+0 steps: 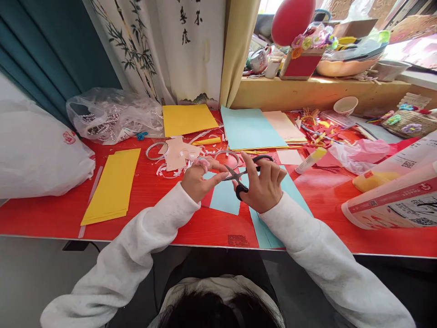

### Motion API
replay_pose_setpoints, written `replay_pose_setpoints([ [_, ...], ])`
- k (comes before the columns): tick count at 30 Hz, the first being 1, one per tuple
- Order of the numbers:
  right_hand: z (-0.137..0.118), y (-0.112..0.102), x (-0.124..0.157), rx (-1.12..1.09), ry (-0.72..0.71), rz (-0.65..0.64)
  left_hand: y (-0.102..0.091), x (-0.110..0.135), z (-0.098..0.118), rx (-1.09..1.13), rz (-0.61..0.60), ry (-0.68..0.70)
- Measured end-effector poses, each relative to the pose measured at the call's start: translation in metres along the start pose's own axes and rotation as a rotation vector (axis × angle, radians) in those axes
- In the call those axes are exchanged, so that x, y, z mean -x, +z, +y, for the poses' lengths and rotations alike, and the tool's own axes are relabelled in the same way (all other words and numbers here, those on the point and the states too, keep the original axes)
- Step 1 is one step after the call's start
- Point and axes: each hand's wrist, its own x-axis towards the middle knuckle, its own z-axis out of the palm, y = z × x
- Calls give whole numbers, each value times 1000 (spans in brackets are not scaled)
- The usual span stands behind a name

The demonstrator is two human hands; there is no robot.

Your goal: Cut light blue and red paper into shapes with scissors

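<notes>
My right hand (263, 187) grips a pair of black-handled scissors (241, 174), whose blades stand apart and point left. Facing the blade tips, my left hand (202, 180) has thumb and forefinger pinched together; what lies between them is too small to make out. Something pink (204, 163) shows at the fingers of that hand. Under both hands lie light blue paper pieces, a smaller one (225, 199) on the left and longer sheets (264, 230) on the right. Pale pink paper scraps (175, 152) and rolls of tape (157, 151) lie just beyond my left hand.
Yellow paper strips (111, 189) lie left on the red table (211, 232). Yellow (189, 119) and blue sheets (252, 125) lie at the back. A glue stick (310, 160), large white-and-pink containers (392, 200) and a paper cup (346, 105) stand right. White bag (41, 150) at far left.
</notes>
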Motion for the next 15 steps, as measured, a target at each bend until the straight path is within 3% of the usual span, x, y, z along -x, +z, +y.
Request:
replay_pose_setpoints([
  [9,2,2,3,-63,12,-45,3,2,-1,66,-12,-73],
  [15,2,3,0,-24,24,52,-2,3,-6,147,-82,-355],
])
